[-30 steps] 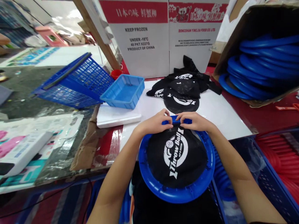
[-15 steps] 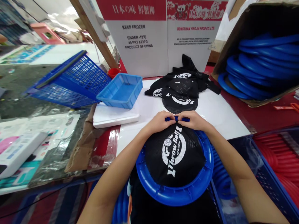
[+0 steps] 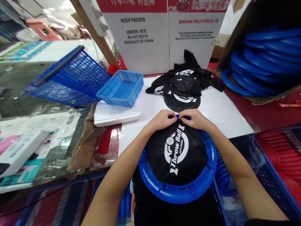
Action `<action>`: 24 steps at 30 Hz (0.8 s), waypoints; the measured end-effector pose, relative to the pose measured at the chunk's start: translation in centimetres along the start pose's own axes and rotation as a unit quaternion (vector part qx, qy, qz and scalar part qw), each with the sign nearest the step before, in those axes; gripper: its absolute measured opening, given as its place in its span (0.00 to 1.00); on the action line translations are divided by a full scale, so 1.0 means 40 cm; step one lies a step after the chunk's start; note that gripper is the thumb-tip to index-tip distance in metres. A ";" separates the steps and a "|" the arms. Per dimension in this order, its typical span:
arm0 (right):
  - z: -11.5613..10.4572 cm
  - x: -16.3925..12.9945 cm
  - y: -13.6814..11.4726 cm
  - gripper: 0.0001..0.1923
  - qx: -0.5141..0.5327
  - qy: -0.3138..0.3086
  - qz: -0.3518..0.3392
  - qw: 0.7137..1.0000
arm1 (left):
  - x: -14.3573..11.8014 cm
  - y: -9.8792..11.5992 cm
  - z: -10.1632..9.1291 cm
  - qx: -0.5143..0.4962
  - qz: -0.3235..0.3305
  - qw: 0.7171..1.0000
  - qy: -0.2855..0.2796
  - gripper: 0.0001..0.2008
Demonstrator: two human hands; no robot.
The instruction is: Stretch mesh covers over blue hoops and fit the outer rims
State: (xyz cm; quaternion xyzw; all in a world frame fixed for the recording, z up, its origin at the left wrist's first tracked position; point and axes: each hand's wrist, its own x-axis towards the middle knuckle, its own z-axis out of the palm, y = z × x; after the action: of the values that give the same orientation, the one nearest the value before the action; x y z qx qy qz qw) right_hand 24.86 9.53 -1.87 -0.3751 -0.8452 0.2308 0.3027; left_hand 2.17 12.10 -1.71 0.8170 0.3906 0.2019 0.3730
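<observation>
A blue plastic ring (image 3: 178, 193) sits in front of me, tilted toward my body, with a black mesh net (image 3: 176, 153) printed "Throw Ball" stretched across it. My left hand (image 3: 162, 120) and my right hand (image 3: 195, 119) meet at the ring's far edge, fingers pinching the net's rim against the blue plastic. On the white board (image 3: 218, 113) beyond my hands lies a pile of more black mesh nets (image 3: 184, 88).
A light blue tray (image 3: 121, 88) rests on a white slab left of the board, beside a tilted dark blue basket (image 3: 70, 77). A cardboard box of blue rings (image 3: 261, 62) stands at right. Red rings (image 3: 279, 153) fill a bin at lower right. White cartons (image 3: 164, 34) stand behind.
The ring and net have shifted slightly. My fingers have drawn the net further over the far edge, so less blue plastic shows between my hands.
</observation>
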 end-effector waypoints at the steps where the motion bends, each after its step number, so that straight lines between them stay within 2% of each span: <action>1: 0.001 -0.001 0.000 0.10 -0.007 0.002 0.005 1.000 | 0.002 0.003 0.001 0.004 -0.002 1.000 -0.001 0.09; 8: 0.000 0.007 0.003 0.13 -0.036 -0.027 0.021 0.999 | 0.020 0.017 0.001 0.019 -0.043 0.999 -0.003 0.09; 11: -0.005 0.008 0.008 0.14 -0.041 -0.033 0.021 0.998 | 0.010 0.008 -0.022 -0.003 0.008 1.000 -0.025 0.09; 14: -0.020 0.000 0.027 0.13 -0.066 -0.009 0.040 0.997 | -0.010 -0.010 -0.054 -0.011 0.061 0.998 0.014 0.07; 17: -0.043 -0.012 0.058 0.14 -0.105 0.043 0.078 0.990 | -0.023 -0.033 -0.077 0.049 0.081 0.995 0.045 0.08; 20: -0.062 -0.015 0.085 0.17 -0.110 0.081 0.062 0.989 | -0.023 -0.053 -0.076 0.144 0.072 0.986 0.038 0.09; 22: -0.066 -0.006 0.095 0.19 -0.103 0.059 0.026 0.993 | -0.021 -0.062 -0.068 0.191 0.066 0.979 0.038 0.15; 24: -0.064 0.014 0.097 0.19 -0.101 0.001 -0.001 0.995 | -0.021 -0.068 -0.060 0.214 0.070 0.974 0.032 0.18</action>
State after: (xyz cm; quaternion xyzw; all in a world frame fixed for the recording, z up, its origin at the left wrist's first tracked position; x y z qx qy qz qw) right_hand 28.24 12.78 -2.26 -0.4030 -0.8643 0.1437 0.2645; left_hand -1.15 13.65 -2.31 0.8964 0.3781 0.1654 0.1616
